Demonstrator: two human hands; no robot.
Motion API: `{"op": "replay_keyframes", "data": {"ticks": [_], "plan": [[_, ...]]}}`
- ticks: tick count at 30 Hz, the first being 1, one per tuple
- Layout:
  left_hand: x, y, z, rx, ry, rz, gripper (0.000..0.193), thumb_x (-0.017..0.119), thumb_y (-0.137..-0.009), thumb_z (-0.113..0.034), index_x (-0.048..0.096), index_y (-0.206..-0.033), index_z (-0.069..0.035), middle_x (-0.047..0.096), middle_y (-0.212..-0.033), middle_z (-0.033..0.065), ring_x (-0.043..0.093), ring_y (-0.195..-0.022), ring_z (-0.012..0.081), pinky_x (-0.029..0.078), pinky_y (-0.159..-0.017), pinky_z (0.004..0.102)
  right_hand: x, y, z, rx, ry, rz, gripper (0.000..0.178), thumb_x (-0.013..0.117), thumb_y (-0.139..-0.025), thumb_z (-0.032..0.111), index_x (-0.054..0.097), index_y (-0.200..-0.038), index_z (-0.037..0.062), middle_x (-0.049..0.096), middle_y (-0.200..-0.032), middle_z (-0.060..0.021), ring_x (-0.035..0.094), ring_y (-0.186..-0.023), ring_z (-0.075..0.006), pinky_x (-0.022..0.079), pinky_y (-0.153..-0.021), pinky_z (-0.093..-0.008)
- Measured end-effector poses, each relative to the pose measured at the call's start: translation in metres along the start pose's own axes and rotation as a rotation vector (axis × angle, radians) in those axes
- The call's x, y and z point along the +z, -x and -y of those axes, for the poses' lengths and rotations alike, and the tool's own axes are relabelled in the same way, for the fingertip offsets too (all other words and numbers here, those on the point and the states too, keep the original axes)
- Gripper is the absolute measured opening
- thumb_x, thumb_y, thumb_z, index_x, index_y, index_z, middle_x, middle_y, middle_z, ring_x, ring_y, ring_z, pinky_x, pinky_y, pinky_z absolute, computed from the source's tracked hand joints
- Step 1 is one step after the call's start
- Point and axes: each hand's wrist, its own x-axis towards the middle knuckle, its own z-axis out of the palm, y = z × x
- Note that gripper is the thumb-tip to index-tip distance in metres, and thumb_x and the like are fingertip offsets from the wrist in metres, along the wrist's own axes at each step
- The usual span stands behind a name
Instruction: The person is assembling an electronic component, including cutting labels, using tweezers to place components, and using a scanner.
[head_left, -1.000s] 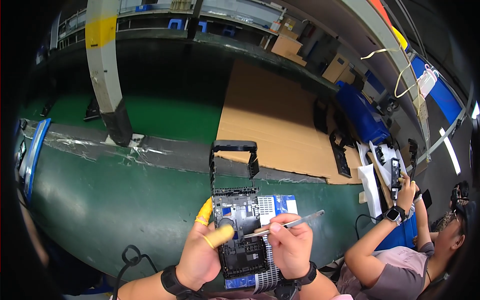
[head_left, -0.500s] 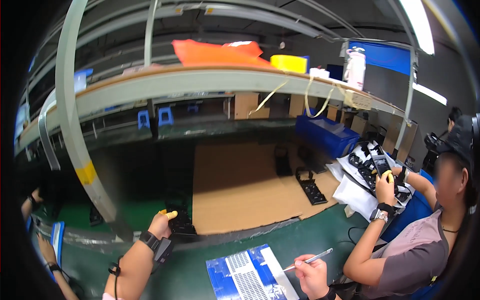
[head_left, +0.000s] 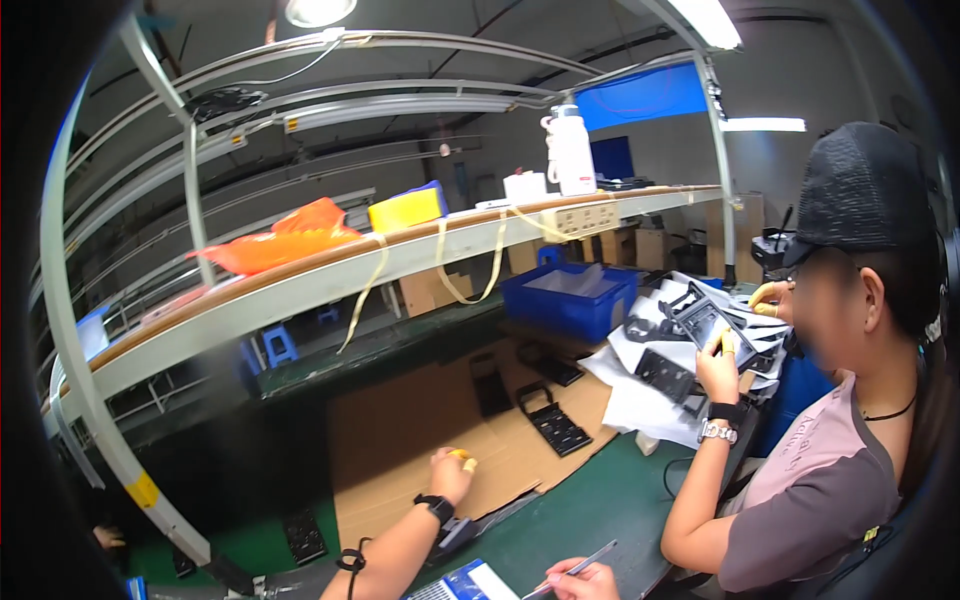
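My left hand (head_left: pixel 455 475), with yellow finger cots on its fingertips, reaches out over the brown cardboard sheet (head_left: pixel 400 425). It appears empty, its fingers slightly apart and partly hidden. Several black plastic frames lie on the board, the nearest being a black frame (head_left: pixel 560 430) ahead and to the right. Another black part (head_left: pixel 303 533) rests on the green surface left of the board. At the lower edge my right hand (head_left: pixel 585 582) grips a slim silver pen-like tool (head_left: pixel 598 556). Beside it lies a blue-and-white sheet (head_left: pixel 470 582), cut off by the picture's edge.
A co-worker (head_left: pixel 810 480) at the right handles a black frame (head_left: pixel 712 325) above a pile of black parts on white wrapping. Behind stands a blue bin (head_left: pixel 570 312). An overhead shelf (head_left: pixel 330 272) crosses the bench, with a metal post (head_left: pixel 120 450) at the left.
My left hand has let go of the black part and moved right, over the cardboard. The view has turned right. My right hand still holds the silver tool.
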Motion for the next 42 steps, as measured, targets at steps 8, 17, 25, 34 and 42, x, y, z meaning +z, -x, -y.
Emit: {"op": "replay_keyframes", "data": {"ticks": [8, 17, 25, 34, 42], "plan": [[0.117, -0.072, -0.105, -0.370, -0.091, 0.249, 0.054, 0.059, -0.074, -0.047, 0.058, -0.108, -0.005, 0.045, -0.121, 0.0181, 0.040, -0.113, 0.0324, 0.030, -0.097, 0.0405, -0.005, -0.002, 0.002, -0.012, -0.089, 0.045, 0.008, 0.060, -0.077, 0.002, 0.058, -0.085, 0.0011, 0.056, -0.064, -0.0017, 0.040, -0.047, -0.0041, 0.029, -0.042, -0.0165], [0.098, -0.085, -0.058, -0.410, 1.002, 0.099, 0.008, 0.062, -0.068, 0.002, 0.057, -0.074, 0.001, 0.060, -0.073, 0.0102, 0.058, -0.064, 0.0199, 0.048, -0.058, 0.0339, -0.014, -0.002, 0.003, -0.007, -0.116, 0.067, 0.006, 0.059, -0.077, 0.001, 0.059, -0.083, 0.0005, 0.057, -0.064, -0.0026, 0.039, -0.046, -0.0036, 0.028, -0.041, -0.0163], [-0.141, 0.092, -0.063, -0.665, 1.427, 0.151, 0.025, 0.047, -0.077, 0.001, 0.054, -0.100, 0.000, 0.060, -0.086, 0.0082, 0.056, -0.072, 0.0170, 0.050, -0.072, 0.0349, -0.017, 0.010, 0.006, -0.024, -0.039, 0.053, 0.005, 0.060, -0.077, 0.003, 0.061, -0.081, -0.0003, 0.056, -0.063, -0.0017, 0.044, -0.050, -0.0054, 0.033, -0.044, -0.0188], [-0.229, 0.255, -0.062, -0.679, 1.438, -0.269, 0.027, 0.046, -0.087, -0.010, 0.047, -0.112, -0.001, 0.057, -0.093, 0.0068, 0.054, -0.080, 0.0140, 0.048, -0.075, 0.0290, 0.038, 0.005, -0.003, -0.015, 0.249, 0.180, 0.010, 0.061, -0.077, 0.001, 0.058, -0.087, -0.0034, 0.060, -0.071, -0.0065, 0.049, -0.055, -0.0069, 0.038, -0.049, -0.0184], [-0.205, 0.293, -0.052, -0.710, 1.376, -0.669, 0.034, 0.049, -0.087, -0.010, 0.043, -0.119, -0.004, 0.053, -0.103, 0.0037, 0.050, -0.084, 0.0107, 0.044, -0.076, 0.0252, 0.087, -0.030, -0.085, 0.180, 0.387, 0.363, 0.008, 0.059, -0.080, 0.003, 0.058, -0.087, -0.0007, 0.062, -0.074, -0.0052, 0.057, -0.066, -0.0074, 0.042, -0.054, -0.0183]]}}
